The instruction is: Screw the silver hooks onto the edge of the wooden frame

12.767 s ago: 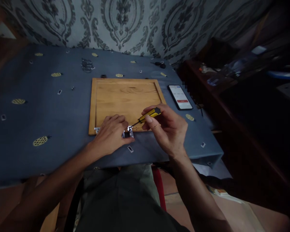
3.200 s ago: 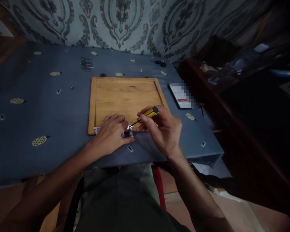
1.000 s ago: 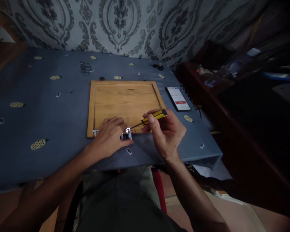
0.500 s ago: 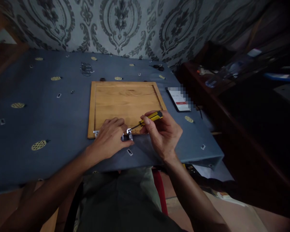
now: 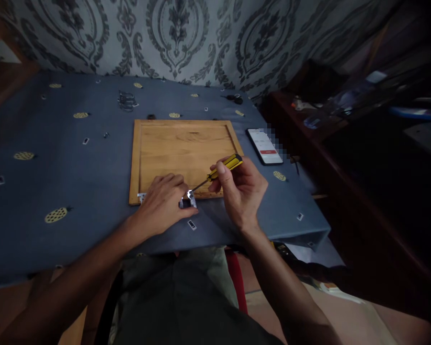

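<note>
A framed wooden panel (image 5: 181, 151) lies flat on the blue patterned tablecloth (image 5: 57, 177). At its near edge sits a shiny metal hinge (image 5: 188, 200). My left hand (image 5: 163, 203) rests closed over the hinge, fingers pressing it against the panel's edge. My right hand (image 5: 240, 191) is closed on a yellow and black screwdriver (image 5: 222, 167), whose thin shaft slants down left with the tip on the hinge.
A lit phone (image 5: 266, 145) lies right of the panel. Small metal parts (image 5: 126, 99) and a dark item (image 5: 234, 98) sit at the table's far side. A dark cluttered shelf (image 5: 326, 110) stands to the right. A patterned wall rises behind.
The screwdriver handle has shifted slightly in my right hand's fingers, which have re-gripped around it. My left hand has stayed on the hinge.
</note>
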Motion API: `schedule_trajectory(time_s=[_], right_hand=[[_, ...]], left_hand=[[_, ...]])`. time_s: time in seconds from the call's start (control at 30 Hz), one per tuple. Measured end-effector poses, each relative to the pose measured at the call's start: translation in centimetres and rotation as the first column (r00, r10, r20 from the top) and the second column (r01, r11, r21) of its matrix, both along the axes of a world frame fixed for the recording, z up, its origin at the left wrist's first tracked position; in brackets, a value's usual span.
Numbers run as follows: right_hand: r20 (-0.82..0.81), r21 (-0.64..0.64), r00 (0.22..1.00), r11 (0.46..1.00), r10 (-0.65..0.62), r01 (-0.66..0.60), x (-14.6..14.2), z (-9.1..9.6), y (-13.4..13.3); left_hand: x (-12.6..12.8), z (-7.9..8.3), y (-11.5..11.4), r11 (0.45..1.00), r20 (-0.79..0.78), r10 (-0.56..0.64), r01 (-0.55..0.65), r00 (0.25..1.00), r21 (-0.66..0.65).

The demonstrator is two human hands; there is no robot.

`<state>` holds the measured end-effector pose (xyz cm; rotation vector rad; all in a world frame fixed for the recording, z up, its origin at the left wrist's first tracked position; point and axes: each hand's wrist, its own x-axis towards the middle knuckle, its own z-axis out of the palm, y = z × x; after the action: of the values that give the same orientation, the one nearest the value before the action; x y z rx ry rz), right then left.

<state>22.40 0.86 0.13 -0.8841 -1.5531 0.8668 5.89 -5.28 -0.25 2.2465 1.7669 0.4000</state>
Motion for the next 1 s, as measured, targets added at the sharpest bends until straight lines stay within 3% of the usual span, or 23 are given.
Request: schedule_trajectory(time_s=[0.2,0.4,0.7,1.0], right_hand=[[0.032,0.017,0.999,1.0,0.003,-0.004,0.1,0.0,-0.4],[0.183,0.152,0.974,0.976,0.13,-0.158,0.6,0.4,-1.3],[0.24,0.042,0.924,0.948,0.298,-0.316,1.4,1.7,-0.6],[0.248,0.054,0.953,0.979,0.177,-0.196,0.3,1.2,-0.3]], left_hand=[[0.0,0.1,0.0,1.0,-0.014,-0.013,0.013,1.0,0.001],[-0.1,-0.1,-0.1,0.999,-0.011,-0.03,0.03,1.0,0.022],[-0.1,-0.3,-0.1,1.0,-0.005,-0.015,0.015,1.0,-0.001],[-0.2,-0.4,0.0,1.0,-0.003,-0.016,0.016,1.0,0.007]])
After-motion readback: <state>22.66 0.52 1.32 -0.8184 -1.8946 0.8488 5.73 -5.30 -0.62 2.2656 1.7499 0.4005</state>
